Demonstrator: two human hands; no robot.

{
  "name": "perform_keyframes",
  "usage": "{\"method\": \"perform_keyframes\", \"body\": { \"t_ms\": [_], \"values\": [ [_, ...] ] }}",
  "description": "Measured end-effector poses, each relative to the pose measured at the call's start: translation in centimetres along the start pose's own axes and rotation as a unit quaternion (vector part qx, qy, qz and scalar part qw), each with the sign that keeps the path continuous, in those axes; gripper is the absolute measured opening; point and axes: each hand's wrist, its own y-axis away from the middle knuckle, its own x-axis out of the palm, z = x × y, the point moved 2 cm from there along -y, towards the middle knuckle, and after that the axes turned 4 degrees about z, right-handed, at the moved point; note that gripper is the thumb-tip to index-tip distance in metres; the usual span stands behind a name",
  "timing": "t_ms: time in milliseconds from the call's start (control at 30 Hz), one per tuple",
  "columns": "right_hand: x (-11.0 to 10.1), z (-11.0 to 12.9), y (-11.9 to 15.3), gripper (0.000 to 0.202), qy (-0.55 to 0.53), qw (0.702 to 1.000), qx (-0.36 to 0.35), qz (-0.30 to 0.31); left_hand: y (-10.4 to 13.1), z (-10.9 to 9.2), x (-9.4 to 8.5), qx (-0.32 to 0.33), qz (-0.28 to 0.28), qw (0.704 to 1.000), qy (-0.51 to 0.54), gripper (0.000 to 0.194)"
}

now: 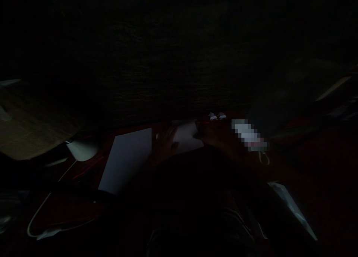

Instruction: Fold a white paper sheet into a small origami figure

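The scene is very dark. A white sheet of paper (pixel 186 137) lies between my two hands on a dark reddish table. My left hand (pixel 166 144) rests over the sheet's left side, its fingers stretched out and apart. At the right edge of the paper is my right hand (pixel 211 136). Its fingertips overlap that edge, but shadow hides how they are bent. Left of my left hand lies a larger white stack or sheet of paper (pixel 127 158). Two small folded paper pieces (pixel 213 116) stand beyond my right hand.
A blurred-out pale object (pixel 247 135) with a cord loop (pixel 263 159) lies to the right. At left are a white cone-shaped thing (pixel 84 151), a pale cable (pixel 41 206) and a thin red item (pixel 88 168). A crumpled whitish strip (pixel 293 208) lies at lower right.
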Motion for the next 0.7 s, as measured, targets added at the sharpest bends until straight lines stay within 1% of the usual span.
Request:
{"method": "perform_keyframes", "body": {
  "t_ms": [67,100,167,233,300,367,533,700],
  "values": [
    [0.0,-0.4,-0.3,0.036,0.016,1.0,-0.005,-0.024,0.0,0.1,0.1,-0.011,0.006,1.0,0.012,0.076],
    [0.0,-0.6,-0.4,0.035,0.026,0.999,-0.009,-0.043,0.0,0.2,0.2,-0.018,0.008,1.0,0.018,0.075],
    [-0.2,-1.0,-0.6,0.043,0.045,0.996,-0.026,-0.075,-0.1,0.3,0.4,-0.022,0.007,0.999,0.031,0.074],
    [-0.4,-1.2,-0.5,0.055,0.066,0.992,-0.056,-0.089,-0.2,0.3,0.6,-0.008,0.0,0.999,0.047,0.072],
    [-0.4,-1.2,-0.3,0.062,0.094,0.988,-0.085,-0.085,-0.3,0.3,0.7,0.0,-0.008,0.998,0.059,0.071],
    [-0.3,-1.1,-0.1,0.064,0.118,0.986,-0.098,-0.067,-0.3,0.1,0.6,-0.006,-0.013,0.998,0.061,0.069],
    [0.0,-0.9,0.0,0.063,0.132,0.987,-0.087,-0.026,-0.2,-0.3,0.4,-0.012,-0.012,0.998,0.062,0.066],
    [-0.1,-1.1,-0.1,0.068,0.1,0.991,-0.081,-0.024,-0.3,-0.1,0.5,-0.01,0.005,0.998,0.069,0.065]
  ]
}}
